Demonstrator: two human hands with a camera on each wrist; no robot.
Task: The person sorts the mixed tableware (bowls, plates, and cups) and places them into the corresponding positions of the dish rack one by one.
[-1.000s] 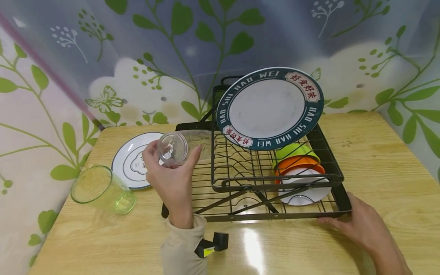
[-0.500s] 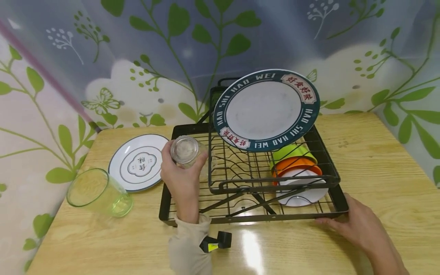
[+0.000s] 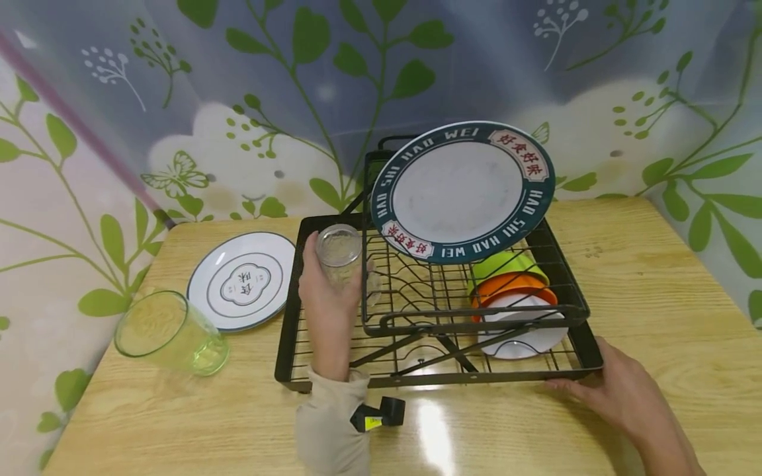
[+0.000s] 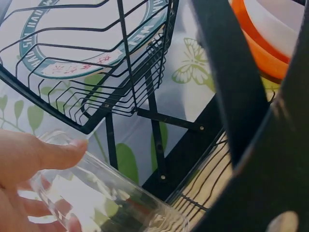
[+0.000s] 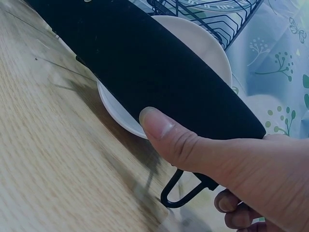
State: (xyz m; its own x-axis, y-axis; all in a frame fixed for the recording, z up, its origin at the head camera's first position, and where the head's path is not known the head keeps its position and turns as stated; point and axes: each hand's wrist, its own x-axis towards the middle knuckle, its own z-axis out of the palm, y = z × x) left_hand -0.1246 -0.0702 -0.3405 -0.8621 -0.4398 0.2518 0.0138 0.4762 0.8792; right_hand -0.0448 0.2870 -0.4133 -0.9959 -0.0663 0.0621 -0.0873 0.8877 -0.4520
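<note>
My left hand (image 3: 330, 297) grips a clear drinking glass (image 3: 340, 254) low over the left part of the black two-tier dish rack (image 3: 431, 380). One round end of the glass faces up, and in the left wrist view the glass (image 4: 120, 205) reaches down toward the lower wires. My right hand (image 3: 631, 393) holds the rack's front right corner. In the right wrist view its thumb (image 5: 161, 128) presses the outer face of the dark side panel (image 5: 120, 58), with fingers curled at the far edge.
A green-rimmed plate (image 3: 458, 192) leans on the upper tier. Below it stand a green bowl (image 3: 508, 263), orange bowls (image 3: 516, 284) and a white dish (image 3: 524, 337). Left of the rack are a white plate (image 3: 244, 281) and a green tumbler (image 3: 172, 334). A patterned wall covering (image 3: 250, 165) rises behind.
My left hand has moved right with the glass, from above the white plate's edge to inside the rack's left end, turning it and lowering it. The right hand keeps its hold on the corner.
</note>
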